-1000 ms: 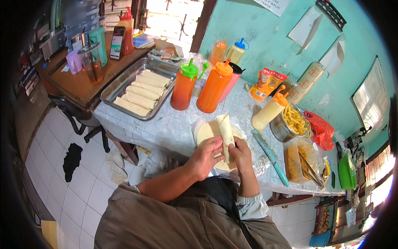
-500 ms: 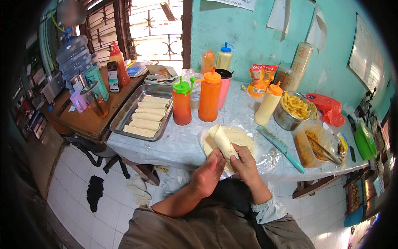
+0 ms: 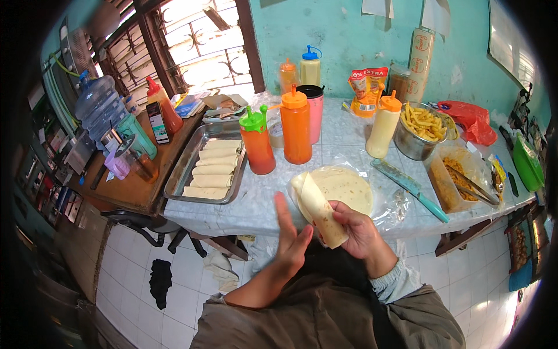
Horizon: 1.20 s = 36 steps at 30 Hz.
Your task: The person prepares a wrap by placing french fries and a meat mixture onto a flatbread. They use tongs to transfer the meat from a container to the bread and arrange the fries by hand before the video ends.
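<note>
A rolled tortilla wrap [image 3: 317, 208] is tilted above the table's near edge, gripped near its lower end by my right hand [image 3: 361, 231]. My left hand [image 3: 290, 239] is just left of the roll, apart from it, with its fingers stretched out and slightly blurred. Beneath and behind the roll lie flat round tortillas [image 3: 349, 187] on clear plastic. A metal tray [image 3: 180, 170] to the left holds several finished rolls [image 3: 214, 170] in a row.
Red sauce bottle [image 3: 258, 148], orange sauce bottle [image 3: 297, 131] and pale sauce bottle [image 3: 383, 129] stand behind the tortillas. To the right are a turquoise knife [image 3: 414, 192], a pot of fries [image 3: 416, 144], and a plastic tub [image 3: 446, 195] of orange-brown filling with tongs.
My left hand has come off the rolled tortilla and moved left, its fingers opening out. My right hand still holds the roll. The view has shifted slightly.
</note>
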Each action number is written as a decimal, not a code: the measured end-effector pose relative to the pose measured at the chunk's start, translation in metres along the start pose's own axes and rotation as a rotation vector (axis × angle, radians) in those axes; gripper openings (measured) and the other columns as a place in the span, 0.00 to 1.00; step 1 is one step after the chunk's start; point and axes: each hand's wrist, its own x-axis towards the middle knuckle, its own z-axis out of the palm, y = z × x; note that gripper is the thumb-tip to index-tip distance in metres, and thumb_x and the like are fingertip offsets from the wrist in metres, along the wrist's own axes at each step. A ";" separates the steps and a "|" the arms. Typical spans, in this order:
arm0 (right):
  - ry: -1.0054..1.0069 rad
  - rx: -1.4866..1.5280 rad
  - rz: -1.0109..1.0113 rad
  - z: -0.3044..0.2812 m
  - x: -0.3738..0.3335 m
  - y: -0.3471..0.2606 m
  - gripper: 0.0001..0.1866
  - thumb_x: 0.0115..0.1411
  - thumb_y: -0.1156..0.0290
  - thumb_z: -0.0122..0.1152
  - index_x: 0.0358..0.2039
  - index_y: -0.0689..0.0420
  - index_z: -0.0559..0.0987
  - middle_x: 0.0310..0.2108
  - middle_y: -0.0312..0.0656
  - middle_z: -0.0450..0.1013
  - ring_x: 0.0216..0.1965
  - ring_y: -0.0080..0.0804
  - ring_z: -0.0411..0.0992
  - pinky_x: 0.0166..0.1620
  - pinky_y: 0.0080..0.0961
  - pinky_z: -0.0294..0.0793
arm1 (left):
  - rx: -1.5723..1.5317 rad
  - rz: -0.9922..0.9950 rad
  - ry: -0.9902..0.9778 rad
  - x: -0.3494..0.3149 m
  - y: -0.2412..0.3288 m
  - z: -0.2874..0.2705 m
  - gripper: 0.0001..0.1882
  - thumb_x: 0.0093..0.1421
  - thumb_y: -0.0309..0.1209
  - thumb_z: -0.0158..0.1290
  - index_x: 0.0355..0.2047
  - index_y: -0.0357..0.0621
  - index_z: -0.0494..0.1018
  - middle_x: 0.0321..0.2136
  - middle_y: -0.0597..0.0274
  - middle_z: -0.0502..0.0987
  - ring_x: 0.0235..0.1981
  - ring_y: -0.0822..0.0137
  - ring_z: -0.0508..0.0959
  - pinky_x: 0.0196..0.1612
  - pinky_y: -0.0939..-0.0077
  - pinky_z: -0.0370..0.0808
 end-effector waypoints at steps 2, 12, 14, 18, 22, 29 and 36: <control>0.038 -0.062 0.025 0.001 -0.001 -0.001 0.23 0.61 0.71 0.49 0.56 0.63 0.62 0.50 0.48 0.67 0.48 0.36 0.70 0.51 0.32 0.72 | 0.876 0.433 -0.134 0.003 0.025 -0.011 0.48 0.59 0.41 0.52 0.66 0.35 0.33 0.67 0.41 0.37 0.69 0.50 0.37 0.65 0.46 0.35; -0.105 -0.134 0.296 0.010 0.003 0.005 0.27 0.56 0.66 0.54 0.55 0.63 0.65 0.50 0.46 0.68 0.48 0.39 0.70 0.46 0.39 0.74 | 1.989 0.682 -0.815 0.018 0.059 -0.033 0.30 0.55 0.33 0.48 0.60 0.39 0.60 0.45 0.59 0.70 0.50 0.62 0.70 0.62 0.32 0.46; -0.224 -0.075 0.319 0.005 0.008 0.002 0.30 0.56 0.63 0.55 0.57 0.63 0.64 0.51 0.46 0.67 0.48 0.40 0.70 0.47 0.39 0.73 | 2.005 0.710 -0.817 0.021 0.067 -0.033 0.28 0.55 0.32 0.48 0.58 0.40 0.63 0.39 0.64 0.71 0.43 0.66 0.73 0.63 0.34 0.47; -0.243 -0.114 0.362 0.029 0.016 -0.010 0.33 0.57 0.59 0.54 0.59 0.63 0.61 0.54 0.48 0.65 0.48 0.41 0.70 0.49 0.40 0.71 | 1.935 0.612 -0.729 0.031 0.093 -0.043 0.26 0.52 0.29 0.50 0.53 0.42 0.67 0.37 0.63 0.72 0.40 0.65 0.74 0.63 0.35 0.47; -0.040 -0.359 0.181 0.039 0.007 -0.027 0.36 0.54 0.61 0.57 0.60 0.66 0.61 0.51 0.53 0.67 0.47 0.48 0.71 0.50 0.42 0.70 | 1.946 0.485 -0.440 0.062 0.133 -0.086 0.27 0.46 0.25 0.56 0.49 0.43 0.68 0.37 0.62 0.73 0.42 0.61 0.74 0.64 0.40 0.47; 0.386 -0.768 -0.474 -0.009 -0.027 -0.033 0.24 0.57 0.62 0.57 0.48 0.67 0.72 0.46 0.50 0.71 0.41 0.37 0.72 0.49 0.33 0.70 | 2.089 0.197 0.014 0.163 0.172 -0.214 0.24 0.49 0.30 0.60 0.47 0.48 0.68 0.40 0.57 0.74 0.47 0.55 0.73 0.59 0.43 0.55; 0.469 -1.738 -0.773 -0.101 -0.051 -0.029 0.17 0.61 0.70 0.57 0.48 0.65 0.75 0.49 0.52 0.70 0.49 0.44 0.69 0.62 0.40 0.55 | 2.265 -0.187 -0.002 0.307 0.101 -0.273 0.23 0.48 0.31 0.58 0.47 0.48 0.70 0.46 0.54 0.74 0.52 0.54 0.72 0.59 0.39 0.56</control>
